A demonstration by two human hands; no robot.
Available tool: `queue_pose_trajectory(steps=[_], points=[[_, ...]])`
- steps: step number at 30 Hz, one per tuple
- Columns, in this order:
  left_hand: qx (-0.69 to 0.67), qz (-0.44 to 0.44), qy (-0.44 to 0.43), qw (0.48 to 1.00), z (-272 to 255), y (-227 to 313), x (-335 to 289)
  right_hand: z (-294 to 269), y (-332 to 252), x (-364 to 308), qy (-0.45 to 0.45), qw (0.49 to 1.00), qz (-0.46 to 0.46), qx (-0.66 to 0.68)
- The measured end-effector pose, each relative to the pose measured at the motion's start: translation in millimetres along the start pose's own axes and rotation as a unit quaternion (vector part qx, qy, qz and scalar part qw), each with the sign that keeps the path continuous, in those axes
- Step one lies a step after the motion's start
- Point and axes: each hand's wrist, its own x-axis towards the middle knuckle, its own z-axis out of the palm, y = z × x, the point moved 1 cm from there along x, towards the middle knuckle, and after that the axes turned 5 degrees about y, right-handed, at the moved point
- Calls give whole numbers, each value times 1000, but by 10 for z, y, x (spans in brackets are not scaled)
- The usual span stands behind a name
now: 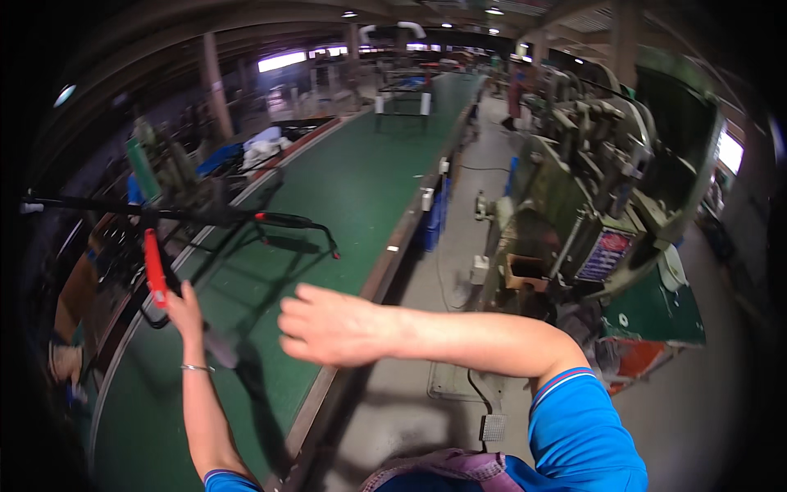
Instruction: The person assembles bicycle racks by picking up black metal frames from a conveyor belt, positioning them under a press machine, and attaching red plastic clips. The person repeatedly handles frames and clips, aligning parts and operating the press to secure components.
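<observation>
A black tubular metal frame (221,218) with red parts is raised at a slant over the left side of a green conveyor belt (361,193). My left hand (185,310) is closed at its near end, by a long red piece (154,269); part of the fingers is hidden there. Over the belt's right edge, my right hand (324,326) is held palm down with its fingers curled. Its palm is turned away, so whether anything lies inside cannot be seen. It is apart from the frame.
To the right stands a large green press-like machine (574,176), with a foot pedal (493,427) on the floor before it. Farther down the belt is another dark frame (403,102). A person (516,86) stands in the far aisle. Blue crates (433,223) sit beside the belt.
</observation>
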Motion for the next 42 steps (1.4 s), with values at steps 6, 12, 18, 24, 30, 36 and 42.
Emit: queue_pose_trajectory(steps=[6,12,18,24,30,36,42], points=[[33,7,102,994,953,-263,103,-248,-438,-1446,-176,955,238,24],[87,-45,12,995,882,-325,188,-503,-1369,-2606,-229,822,520,46],[127,178,60,974,473,254,-625,-1111,-1994,-3553,-188,602,776,-3],[-102,82,-233,964,-293,1045,-2928,-1693,-1090,-4672,-71,425,899,-73],[-127,118,-383,908,-1003,2189,-4059,-1382,-375,-5879,-92,341,932,-79],[-84,45,-419,903,-1370,2475,-4177,-1191,-769,-6389,-146,252,954,-66],[13,-21,-431,902,-1448,1893,-4493,-1129,-857,-6537,-145,245,957,-50]])
